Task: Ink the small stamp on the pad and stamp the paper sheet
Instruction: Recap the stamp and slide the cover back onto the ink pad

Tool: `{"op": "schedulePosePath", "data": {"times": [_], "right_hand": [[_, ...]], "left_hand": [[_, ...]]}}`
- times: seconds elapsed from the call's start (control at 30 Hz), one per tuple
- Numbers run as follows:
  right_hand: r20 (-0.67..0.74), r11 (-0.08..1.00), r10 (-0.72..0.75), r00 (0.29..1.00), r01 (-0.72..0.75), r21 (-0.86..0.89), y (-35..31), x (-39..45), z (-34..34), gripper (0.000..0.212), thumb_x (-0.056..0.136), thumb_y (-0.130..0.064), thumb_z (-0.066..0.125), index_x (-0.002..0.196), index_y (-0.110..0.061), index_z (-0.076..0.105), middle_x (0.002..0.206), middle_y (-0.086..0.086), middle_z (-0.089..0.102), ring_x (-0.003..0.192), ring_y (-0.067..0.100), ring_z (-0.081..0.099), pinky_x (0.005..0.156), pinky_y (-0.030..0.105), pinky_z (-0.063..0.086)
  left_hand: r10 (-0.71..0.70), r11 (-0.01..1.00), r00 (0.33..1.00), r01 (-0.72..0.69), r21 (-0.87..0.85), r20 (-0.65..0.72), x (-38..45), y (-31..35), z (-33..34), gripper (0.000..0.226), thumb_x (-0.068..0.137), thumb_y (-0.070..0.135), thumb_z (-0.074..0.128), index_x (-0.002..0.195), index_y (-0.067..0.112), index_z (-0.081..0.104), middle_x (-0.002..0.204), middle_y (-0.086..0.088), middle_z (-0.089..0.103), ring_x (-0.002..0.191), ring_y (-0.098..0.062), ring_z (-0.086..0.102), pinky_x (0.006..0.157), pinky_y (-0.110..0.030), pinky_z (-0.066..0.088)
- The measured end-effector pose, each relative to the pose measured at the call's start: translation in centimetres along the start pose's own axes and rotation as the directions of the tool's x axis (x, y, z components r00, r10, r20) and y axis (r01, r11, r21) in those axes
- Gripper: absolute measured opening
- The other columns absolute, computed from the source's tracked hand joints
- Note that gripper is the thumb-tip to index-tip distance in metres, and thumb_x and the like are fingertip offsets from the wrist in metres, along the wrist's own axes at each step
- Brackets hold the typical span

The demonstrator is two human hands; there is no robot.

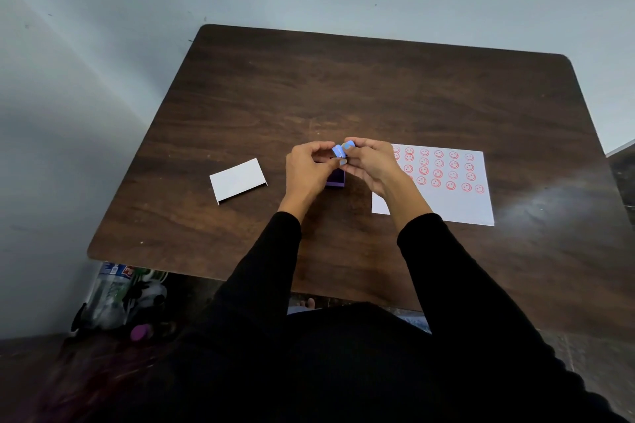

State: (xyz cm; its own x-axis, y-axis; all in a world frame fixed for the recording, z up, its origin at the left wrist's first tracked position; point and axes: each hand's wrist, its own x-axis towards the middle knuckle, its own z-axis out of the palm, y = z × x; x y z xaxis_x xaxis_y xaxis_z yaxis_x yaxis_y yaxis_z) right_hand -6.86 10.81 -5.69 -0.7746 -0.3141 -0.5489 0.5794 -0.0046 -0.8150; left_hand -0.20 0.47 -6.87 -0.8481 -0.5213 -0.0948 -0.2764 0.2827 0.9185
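A small light-blue stamp (340, 149) is held above the middle of the brown table (343, 86), pinched between both hands. My left hand (307, 170) grips it from the left and my right hand (369, 161) from the right. Directly below them sits a purple ink pad (335, 179), mostly hidden by my fingers. To the right lies the white paper sheet (457, 203), its upper part covered with rows of several red smiley-face prints; my right wrist hides its left edge.
A white lid or small box part (237, 179) lies on the table to the left of my hands. Under the table's near left corner stand plastic bottles and bags (120, 299). A pale wall runs behind the table.
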Motion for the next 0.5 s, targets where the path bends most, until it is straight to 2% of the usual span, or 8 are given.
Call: {"op": "schedulePosePath", "data": {"times": [0.13,0.27,0.4,0.5], "right_hand": [[0.036,0.999,0.000,0.999,-0.002,0.035,-0.16,-0.10,-0.35,0.030,0.086,0.001,0.060,0.116,0.005,0.056,0.102,0.018,0.064,0.090,0.026,0.066,0.080,0.032,0.057],[0.043,0.998,-0.010,0.999,0.008,0.055,-0.47,-0.15,-0.58,0.031,0.084,0.001,0.063,0.114,0.006,0.057,0.088,0.012,0.067,0.079,0.019,0.067,0.072,0.027,0.059],[0.034,1.000,-0.007,0.999,0.006,0.025,-0.49,-0.13,-0.85,0.031,0.084,0.001,0.064,0.114,0.006,0.058,0.091,0.015,0.067,0.086,0.024,0.068,0.073,0.029,0.059],[-0.015,0.991,-0.063,0.998,0.061,-0.121,-0.41,-0.08,-0.98,0.025,0.083,0.001,0.064,0.108,0.004,0.061,0.100,0.017,0.065,0.095,0.027,0.066,0.075,0.031,0.059]], "left_hand": [[-0.002,1.000,1.000,0.003,0.029,-0.009,0.09,0.18,0.06,0.035,0.073,0.015,0.079,0.106,0.008,0.072,0.097,-0.006,0.075,0.084,-0.010,0.070,0.082,-0.023,0.056],[0.002,1.000,1.000,-0.002,0.031,-0.009,0.20,0.51,0.19,0.033,0.073,0.018,0.079,0.104,0.009,0.073,0.095,-0.005,0.075,0.083,-0.010,0.070,0.082,-0.024,0.056],[-0.016,0.999,1.000,0.016,0.043,0.005,0.15,0.33,0.55,0.033,0.072,0.019,0.080,0.103,0.011,0.073,0.093,-0.004,0.076,0.083,-0.010,0.070,0.082,-0.026,0.057],[-0.035,0.999,0.998,0.033,0.043,0.053,0.28,0.30,0.70,0.036,0.070,0.016,0.081,0.104,0.010,0.073,0.096,-0.005,0.075,0.084,-0.010,0.070,0.085,-0.027,0.057]]}}
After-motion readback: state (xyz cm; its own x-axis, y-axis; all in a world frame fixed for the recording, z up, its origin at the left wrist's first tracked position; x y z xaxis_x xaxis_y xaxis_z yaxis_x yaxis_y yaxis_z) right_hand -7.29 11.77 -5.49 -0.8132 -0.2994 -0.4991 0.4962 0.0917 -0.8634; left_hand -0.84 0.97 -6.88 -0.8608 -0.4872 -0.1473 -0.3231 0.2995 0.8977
